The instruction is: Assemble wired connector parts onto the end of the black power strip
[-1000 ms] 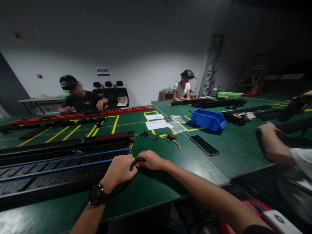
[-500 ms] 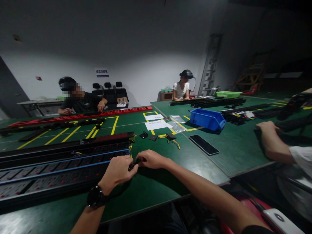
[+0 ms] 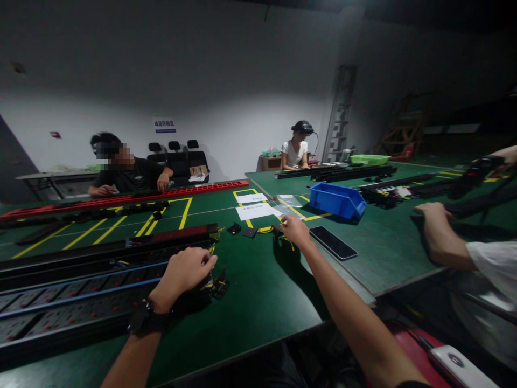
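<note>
My left hand (image 3: 186, 274), with a black watch on the wrist, lies over the end of a long black power strip (image 3: 97, 298) with red-dotted sockets. Its fingers curl down at the strip's edge, their tips partly hidden. Just beyond it, a black bracket (image 3: 220, 285) sits at the strip's end. Farther right, my right hand (image 3: 297, 231) reaches over the table with fingers drawn together at a small dark piece by the yellow-wired parts (image 3: 265, 230); I cannot make out what it grips. Flat black plates (image 3: 250, 232) lie left of these fingers.
A phone (image 3: 333, 242) and a blue bin (image 3: 337, 200) are right of my right hand. Paper sheets (image 3: 256, 211) lie behind the small parts. Two people sit across the green table (image 3: 258, 302); another person's arm (image 3: 440, 237) is at the right. A red rail (image 3: 194, 191) lies far left.
My right hand has left the strip's end and moved right and away from me to the small parts. The black bracket now shows uncovered at the strip's end; my left hand stays near it.
</note>
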`<move>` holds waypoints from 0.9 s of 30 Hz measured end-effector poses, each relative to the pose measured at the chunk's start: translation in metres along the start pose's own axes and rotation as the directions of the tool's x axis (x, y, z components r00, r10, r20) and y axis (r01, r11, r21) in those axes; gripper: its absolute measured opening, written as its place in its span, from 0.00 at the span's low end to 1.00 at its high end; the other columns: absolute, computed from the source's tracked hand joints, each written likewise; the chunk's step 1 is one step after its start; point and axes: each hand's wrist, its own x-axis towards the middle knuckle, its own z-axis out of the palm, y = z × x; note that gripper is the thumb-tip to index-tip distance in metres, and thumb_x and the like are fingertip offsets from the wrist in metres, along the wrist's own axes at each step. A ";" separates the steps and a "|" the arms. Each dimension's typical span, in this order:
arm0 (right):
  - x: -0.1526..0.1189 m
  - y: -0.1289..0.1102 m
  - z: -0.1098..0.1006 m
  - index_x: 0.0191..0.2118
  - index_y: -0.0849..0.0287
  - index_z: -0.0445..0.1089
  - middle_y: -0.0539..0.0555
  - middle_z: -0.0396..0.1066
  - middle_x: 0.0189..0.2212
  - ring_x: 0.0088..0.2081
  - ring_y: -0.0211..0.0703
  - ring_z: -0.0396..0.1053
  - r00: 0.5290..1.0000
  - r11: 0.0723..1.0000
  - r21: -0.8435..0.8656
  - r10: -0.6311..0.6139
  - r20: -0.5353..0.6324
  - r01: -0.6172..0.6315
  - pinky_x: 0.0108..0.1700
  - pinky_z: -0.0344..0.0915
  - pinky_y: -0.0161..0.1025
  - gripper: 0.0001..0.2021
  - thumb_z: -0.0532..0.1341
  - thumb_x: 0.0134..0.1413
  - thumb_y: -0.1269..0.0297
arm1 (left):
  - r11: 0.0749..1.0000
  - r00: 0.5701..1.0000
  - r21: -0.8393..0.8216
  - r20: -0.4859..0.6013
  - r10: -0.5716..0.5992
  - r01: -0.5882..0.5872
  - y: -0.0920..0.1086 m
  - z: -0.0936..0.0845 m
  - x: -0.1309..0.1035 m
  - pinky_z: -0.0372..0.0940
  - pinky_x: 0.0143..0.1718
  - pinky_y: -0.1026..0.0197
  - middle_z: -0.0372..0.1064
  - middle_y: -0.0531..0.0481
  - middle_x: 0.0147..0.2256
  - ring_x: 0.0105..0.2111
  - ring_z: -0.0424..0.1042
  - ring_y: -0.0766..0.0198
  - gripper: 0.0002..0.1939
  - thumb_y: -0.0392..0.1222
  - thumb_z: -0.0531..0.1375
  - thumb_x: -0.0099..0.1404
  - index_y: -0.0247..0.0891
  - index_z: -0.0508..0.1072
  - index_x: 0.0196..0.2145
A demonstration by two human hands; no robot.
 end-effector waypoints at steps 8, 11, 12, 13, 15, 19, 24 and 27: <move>0.003 0.003 0.011 0.47 0.56 0.80 0.65 0.78 0.45 0.46 0.55 0.76 0.988 0.999 -0.036 0.044 0.149 -0.039 0.46 0.69 0.44 0.16 0.55 0.67 0.58 | 0.987 0.996 -0.150 0.081 -0.048 0.060 -0.035 0.001 0.053 0.62 0.36 0.59 0.79 0.42 0.40 0.39 0.76 0.54 0.22 0.56 0.51 0.66 0.40 0.79 0.37; 0.003 0.003 0.011 0.47 0.56 0.80 0.65 0.78 0.44 0.46 0.55 0.76 0.990 0.999 -0.020 0.053 0.132 -0.051 0.45 0.69 0.43 0.16 0.56 0.67 0.58 | 0.959 0.993 -0.282 0.103 0.060 -0.029 -0.045 0.015 0.059 0.63 0.38 0.60 0.79 0.43 0.39 0.38 0.76 0.57 0.20 0.54 0.53 0.64 0.38 0.78 0.37; 0.002 0.003 0.011 0.48 0.56 0.80 0.66 0.78 0.44 0.46 0.55 0.76 0.991 0.999 -0.012 0.050 0.123 -0.049 0.45 0.68 0.43 0.16 0.56 0.67 0.58 | 0.947 0.992 -0.317 0.094 0.088 -0.054 -0.047 0.018 0.059 0.64 0.39 0.60 0.79 0.44 0.39 0.38 0.75 0.57 0.21 0.54 0.53 0.64 0.37 0.78 0.37; 0.002 0.002 0.010 0.48 0.57 0.79 0.66 0.78 0.44 0.46 0.55 0.76 0.992 0.999 -0.003 0.042 0.116 -0.042 0.44 0.68 0.43 0.16 0.56 0.67 0.58 | 0.937 0.991 -0.343 0.079 0.104 -0.071 -0.048 0.021 0.057 0.64 0.39 0.60 0.79 0.45 0.38 0.38 0.75 0.57 0.21 0.55 0.53 0.64 0.37 0.78 0.37; -0.001 -0.001 0.009 0.48 0.56 0.79 0.65 0.78 0.44 0.44 0.55 0.76 0.994 1.000 0.013 0.013 0.110 -0.015 0.43 0.67 0.43 0.15 0.57 0.66 0.57 | 0.928 0.994 -0.365 0.045 0.099 -0.076 -0.048 0.023 0.053 0.64 0.39 0.59 0.79 0.45 0.37 0.37 0.75 0.57 0.22 0.56 0.53 0.64 0.37 0.78 0.36; -0.009 -0.011 0.006 0.44 0.56 0.80 0.61 0.79 0.42 0.41 0.50 0.74 0.990 0.995 0.020 -0.100 0.097 0.099 0.40 0.63 0.39 0.12 0.60 0.64 0.60 | 0.918 0.998 -0.393 0.002 0.066 -0.060 -0.049 0.025 0.049 0.63 0.40 0.59 0.79 0.45 0.37 0.37 0.75 0.56 0.23 0.57 0.52 0.65 0.37 0.79 0.35; -0.020 -0.024 0.007 0.45 0.58 0.79 0.61 0.79 0.41 0.42 0.50 0.73 0.980 0.982 -0.033 -0.185 0.071 0.187 0.40 0.61 0.39 0.12 0.61 0.63 0.61 | 0.903 0.997 -0.422 -0.045 0.067 -0.080 -0.054 0.030 0.049 0.62 0.38 0.60 0.79 0.46 0.36 0.36 0.75 0.57 0.23 0.56 0.52 0.67 0.37 0.79 0.34; -0.024 -0.031 0.009 0.46 0.58 0.79 0.62 0.79 0.43 0.43 0.52 0.74 0.975 0.974 -0.099 -0.193 0.111 0.204 0.42 0.63 0.40 0.13 0.61 0.62 0.62 | 0.918 0.997 -0.389 -0.061 0.053 -0.072 -0.053 0.031 0.048 0.62 0.39 0.59 0.79 0.45 0.36 0.36 0.75 0.57 0.22 0.55 0.52 0.67 0.37 0.79 0.34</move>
